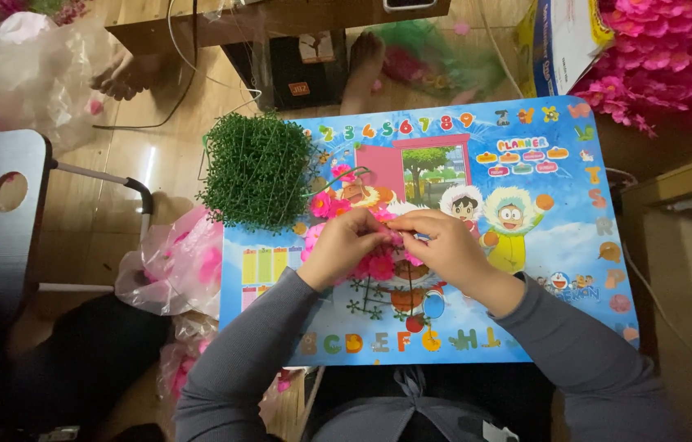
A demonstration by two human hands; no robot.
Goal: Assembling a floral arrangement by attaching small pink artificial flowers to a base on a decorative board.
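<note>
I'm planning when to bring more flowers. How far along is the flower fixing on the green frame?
Done: a few pink flowers already sit on the frame. In hand: the left hand and right hand meet over another pink flower at the frame. Left: the frame's lower bars look bare, and a green grass mat lies beside it without flowers.

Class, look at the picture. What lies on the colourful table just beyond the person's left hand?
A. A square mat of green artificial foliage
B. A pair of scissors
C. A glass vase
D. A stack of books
A: a green foliage mat rests on the table's far left corner, beyond the left hand, which works pink flowers with the right hand.
</note>
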